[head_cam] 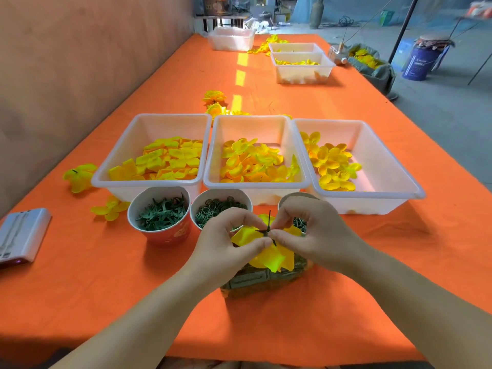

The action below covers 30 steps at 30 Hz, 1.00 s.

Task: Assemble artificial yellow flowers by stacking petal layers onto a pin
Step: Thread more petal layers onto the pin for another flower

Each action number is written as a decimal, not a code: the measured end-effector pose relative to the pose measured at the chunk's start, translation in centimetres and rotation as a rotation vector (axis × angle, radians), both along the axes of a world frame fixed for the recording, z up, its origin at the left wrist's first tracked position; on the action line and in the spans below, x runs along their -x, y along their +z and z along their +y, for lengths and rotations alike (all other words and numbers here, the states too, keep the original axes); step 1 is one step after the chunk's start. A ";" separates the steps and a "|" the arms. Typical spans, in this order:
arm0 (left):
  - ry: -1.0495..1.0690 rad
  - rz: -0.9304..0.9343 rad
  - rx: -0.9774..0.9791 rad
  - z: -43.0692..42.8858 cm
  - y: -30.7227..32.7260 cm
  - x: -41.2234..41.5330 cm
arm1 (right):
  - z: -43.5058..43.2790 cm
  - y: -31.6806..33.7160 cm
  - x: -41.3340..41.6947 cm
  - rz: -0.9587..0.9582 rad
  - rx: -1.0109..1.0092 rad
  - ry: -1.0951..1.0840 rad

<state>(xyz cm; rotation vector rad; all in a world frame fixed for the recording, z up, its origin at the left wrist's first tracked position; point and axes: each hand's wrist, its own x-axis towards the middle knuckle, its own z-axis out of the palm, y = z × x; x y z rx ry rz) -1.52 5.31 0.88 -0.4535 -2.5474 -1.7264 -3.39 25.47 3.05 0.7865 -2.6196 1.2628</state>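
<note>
My left hand (226,243) and my right hand (308,233) meet over the near middle of the orange table, pinching a yellow petal layer (269,258) threaded on a thin dark green pin (269,222) that sticks upward between my fingertips. A small green star-shaped piece sits at the petal's centre under my fingers. Three white tubs behind hold loose yellow petals: left tub (149,129), middle tub (250,126), right tub (372,155).
A cup of green leafy parts (159,214), a cup of green rings (221,206) and a third cup (300,198) half hidden by my right hand stand before the tubs. A clear box (261,280) lies under the petals. Finished flowers (80,177) lie left; a phone-like device (21,233) far left.
</note>
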 end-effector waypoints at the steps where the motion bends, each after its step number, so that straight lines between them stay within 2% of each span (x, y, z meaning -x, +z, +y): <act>1: -0.005 -0.010 0.008 0.1 -0.1 0.0 | 0.0 0.4 0.1 -0.007 -0.040 -0.013; 5: 0.031 0.007 -0.002 0.6 -0.3 -0.2 | -0.5 1.2 0.2 -0.030 -0.087 0.011; 8: 0.032 0.058 0.052 0.8 -0.7 0.1 | -0.7 0.8 0.2 -0.078 -0.043 0.038; 14: 0.045 0.111 0.067 1.2 -1.5 0.4 | -0.6 0.5 0.1 -0.058 -0.047 0.048; 17: 0.022 0.077 0.040 0.8 -1.6 0.5 | -0.4 1.8 0.7 -0.126 -0.140 0.045; 19: -0.035 0.028 -0.026 -0.2 -1.5 0.5 | -0.2 3.2 1.1 -0.173 -0.116 0.097; 24: -0.072 -0.016 -0.172 -1.9 -1.5 0.4 | -0.9 5.5 1.7 -0.093 -0.267 0.174; 27: -0.072 -0.072 -0.144 -2.2 -1.9 0.0 | -1.1 6.2 1.7 -0.076 -0.349 0.186; 30: -0.065 -0.072 -0.027 -2.0 -2.1 -0.1 | -1.3 6.3 1.7 -0.082 -0.378 0.183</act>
